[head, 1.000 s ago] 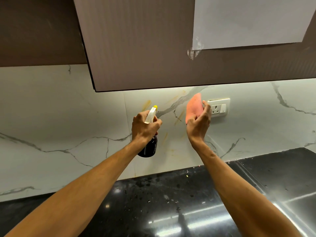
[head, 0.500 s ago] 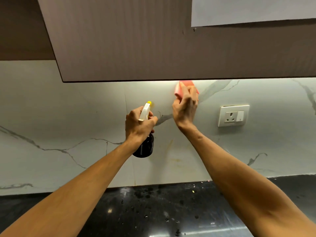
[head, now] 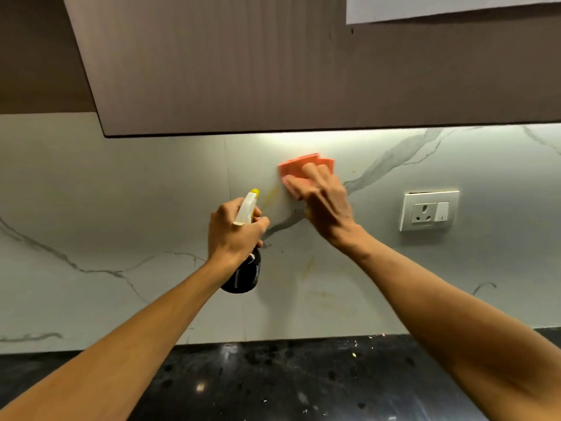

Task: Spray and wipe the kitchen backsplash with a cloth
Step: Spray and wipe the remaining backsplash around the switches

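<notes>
White veined backsplash point(head: 121, 208) w/ yellowish smears, under brown cabinet point(head: 273, 71), above black speckled countertop point(head: 273, 384); pink cloth point(head: 299, 165) pressed flat to wall beneath rt hand point(head: 324, 202), fingers extended, lt hand point(head: 233, 235) gripping spray bottle point(head: 243, 275) just below-left.

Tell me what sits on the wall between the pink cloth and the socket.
Nothing mounted: in the head view, only bare backsplash crossed by a grey vein separates the cloth from the socket.
</notes>
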